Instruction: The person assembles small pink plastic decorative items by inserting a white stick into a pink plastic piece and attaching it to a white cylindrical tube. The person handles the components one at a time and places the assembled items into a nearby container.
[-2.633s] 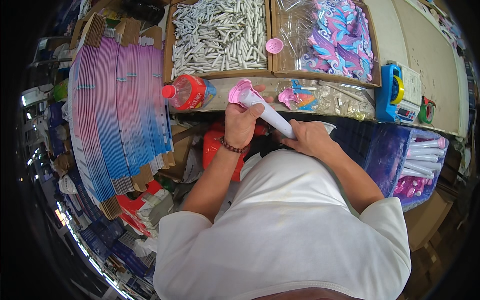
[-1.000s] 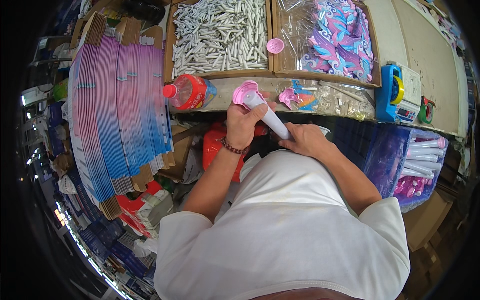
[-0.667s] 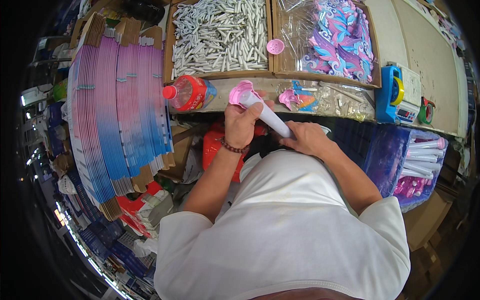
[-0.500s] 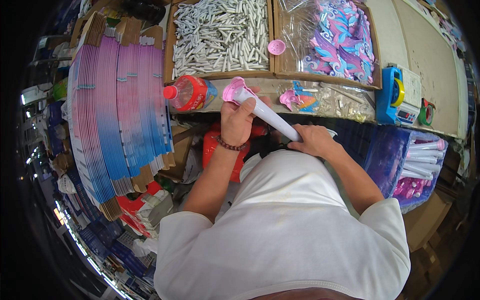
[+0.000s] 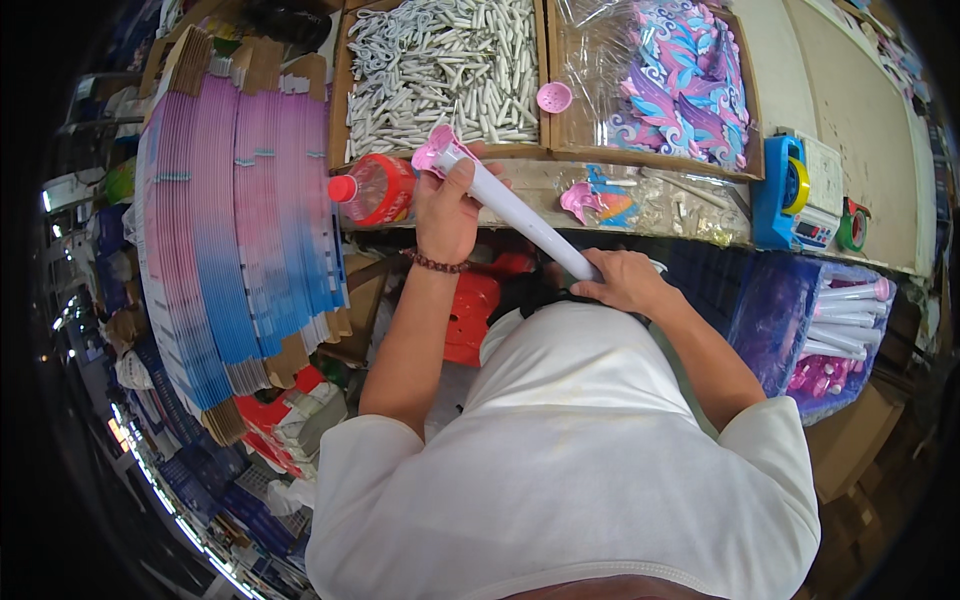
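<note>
A long pale lilac plastic tube point(image 5: 528, 222) slants down from upper left to lower right in front of my belly. At its upper end sits a pink scalloped cap-like piece point(image 5: 438, 152). My left hand point(image 5: 449, 212) is closed around the tube just below that pink piece, thumb on top. Farther down, my right hand point(image 5: 632, 281) grips the tube's lower end, which its fingers partly hide. A clear bottle with a red cap and label point(image 5: 385, 190) stands beside my left hand. Another pink scalloped piece point(image 5: 580, 202) lies on the bench strip beyond the tube.
Across the bench stand a carton of small white sticks point(image 5: 440, 80) and a carton of pink-blue wing-shaped pieces point(image 5: 690, 90). A pink perforated cup point(image 5: 554, 97) rests between them. Stacked flat boxes point(image 5: 240, 230) rise at left; a blue-lined box of tubes point(image 5: 770, 320), a tape dispenser point(image 5: 780, 190) at right.
My left hand and the tube's pink end have shifted up and to the left, nearer the bottle. More of the tube's length shows. My right hand has hardly moved.
</note>
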Demonstrator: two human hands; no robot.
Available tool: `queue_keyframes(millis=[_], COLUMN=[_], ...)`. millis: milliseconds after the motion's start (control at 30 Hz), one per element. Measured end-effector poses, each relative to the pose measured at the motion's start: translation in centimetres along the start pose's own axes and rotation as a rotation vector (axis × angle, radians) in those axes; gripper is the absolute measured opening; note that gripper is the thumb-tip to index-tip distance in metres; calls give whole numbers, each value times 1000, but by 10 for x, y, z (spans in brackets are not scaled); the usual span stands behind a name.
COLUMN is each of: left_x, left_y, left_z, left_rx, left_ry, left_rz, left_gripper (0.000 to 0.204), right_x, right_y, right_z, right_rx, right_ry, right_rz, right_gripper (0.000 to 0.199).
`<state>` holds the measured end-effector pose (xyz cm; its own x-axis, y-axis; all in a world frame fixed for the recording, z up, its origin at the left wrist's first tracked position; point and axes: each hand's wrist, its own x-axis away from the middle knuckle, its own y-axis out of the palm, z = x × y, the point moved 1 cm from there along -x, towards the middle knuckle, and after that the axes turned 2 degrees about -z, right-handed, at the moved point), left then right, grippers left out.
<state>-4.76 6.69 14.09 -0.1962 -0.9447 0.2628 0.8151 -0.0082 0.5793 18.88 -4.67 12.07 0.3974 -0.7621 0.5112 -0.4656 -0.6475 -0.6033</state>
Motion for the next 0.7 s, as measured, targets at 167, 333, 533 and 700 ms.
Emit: queue_keyframes(millis=[167,333,533,700], left_x=[-21,-48,-72,-88], left_y=[-11,-22,-20,-23], left_z=[-3,-13,-18,-23], left_rx=[-6,16,80,101], left_ry=[-10,-47,-82,-118], left_rz=[61,96,121,129], left_gripper=[37,39,37,37], right_x=[-6,-16,-33,-51], right_y=[-1,0,0,2], right_z=[-11,-23,-36,-44], right_rx=[-41,-71,-94,-166], right_ry=[-5,8,47,58], right_rz=[7,19,36,57], right_gripper=[50,52,57,56])
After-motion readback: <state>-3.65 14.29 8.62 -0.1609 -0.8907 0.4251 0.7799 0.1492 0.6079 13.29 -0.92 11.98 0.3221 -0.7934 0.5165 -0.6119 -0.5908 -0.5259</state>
